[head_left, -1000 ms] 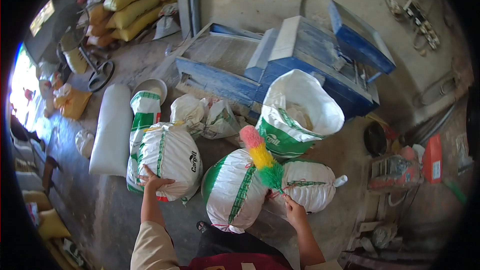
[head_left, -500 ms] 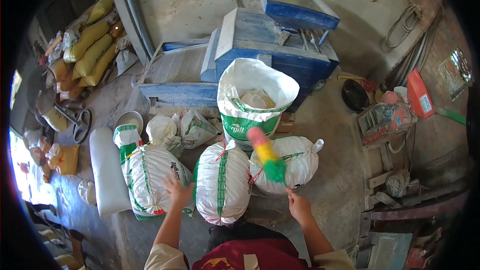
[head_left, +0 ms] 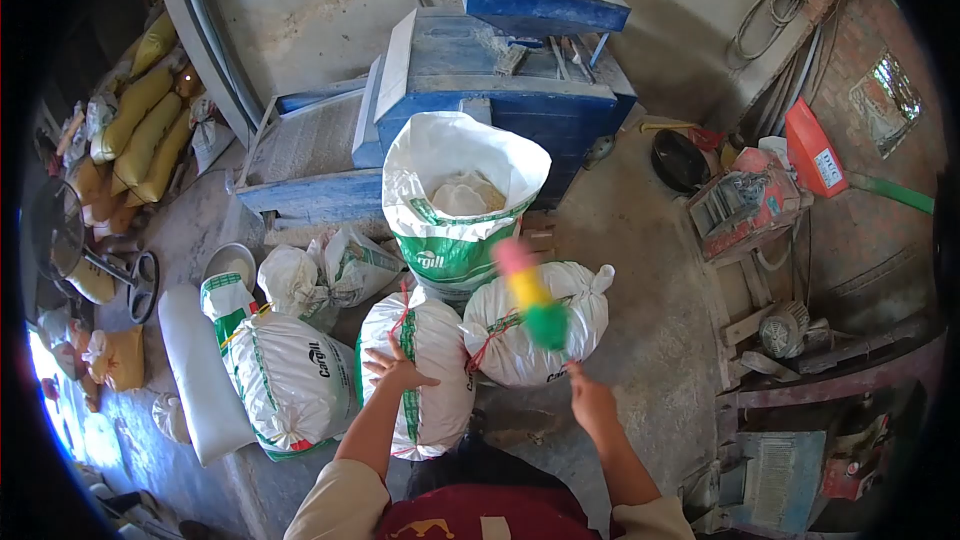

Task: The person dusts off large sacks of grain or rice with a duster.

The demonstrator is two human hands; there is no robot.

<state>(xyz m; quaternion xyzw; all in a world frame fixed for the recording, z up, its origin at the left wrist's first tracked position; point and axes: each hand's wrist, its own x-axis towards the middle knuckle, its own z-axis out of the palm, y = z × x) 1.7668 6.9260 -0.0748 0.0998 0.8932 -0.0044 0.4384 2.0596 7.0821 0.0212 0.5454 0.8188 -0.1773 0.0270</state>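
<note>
My right hand (head_left: 592, 399) is closed round the handle of a fluffy duster (head_left: 530, 298), pink, yellow and green and blurred by motion. The duster's head is over the right-hand white sack (head_left: 588, 312), which lies tied on its side. Fingers spread, my left hand (head_left: 398, 370) is at the middle white sack (head_left: 437, 380), seemingly resting on it. Left of that hand lies another tied white sack (head_left: 295, 380) with green stripes. Behind them stands an open white and green sack (head_left: 455, 250) with pale contents inside.
A blue wooden machine (head_left: 500, 110) stands against the wall. Small tied bags (head_left: 295, 275) and a metal bowl (head_left: 230, 258) sit behind the left sack. Yellow sacks (head_left: 150, 125) are piled far left. A red machine (head_left: 745, 205) is at the right.
My left hand has moved right, from beside the left sack to the middle sack. The duster remains in my right hand over the right sack. The whole view has shifted slightly.
</note>
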